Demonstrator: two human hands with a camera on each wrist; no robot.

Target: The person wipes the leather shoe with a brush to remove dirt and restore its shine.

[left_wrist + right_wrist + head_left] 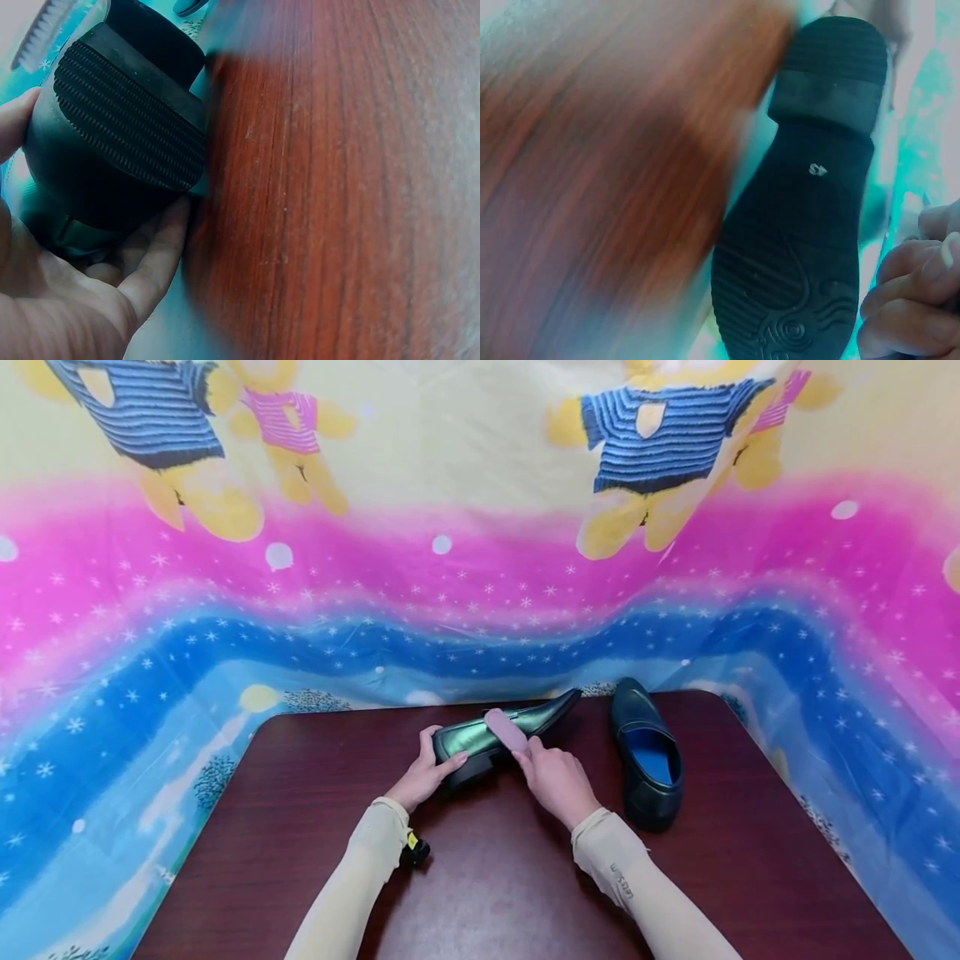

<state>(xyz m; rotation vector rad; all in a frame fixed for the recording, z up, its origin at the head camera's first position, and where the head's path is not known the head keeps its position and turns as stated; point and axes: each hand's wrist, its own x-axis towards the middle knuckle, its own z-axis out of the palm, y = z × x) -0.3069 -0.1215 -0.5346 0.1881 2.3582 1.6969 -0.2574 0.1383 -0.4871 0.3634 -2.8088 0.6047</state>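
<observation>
A dark, shiny loafer (pixel 463 740) is tipped on its side above the table, toe pointing to the far right. My left hand (pixel 422 775) grips it round the heel, thumb on the near side. The ridged heel (pixel 127 120) fills much of the left wrist view, and the patterned sole (pixel 817 202) shows in the right wrist view. My right hand (pixel 558 783) holds a pink-backed brush (pixel 507 730) by its handle end, its head over the shoe's upper. Pale bristles (pixel 43 34) appear at the left wrist view's top left corner.
A second dark loafer (pixel 652 806) with a blue insole stands upright at the table's right. The dark red-brown table (pixel 315 810) ends just behind the held shoe, against a printed curtain (pixel 480 602). A small black device (pixel 415 850) sits at the left wrist.
</observation>
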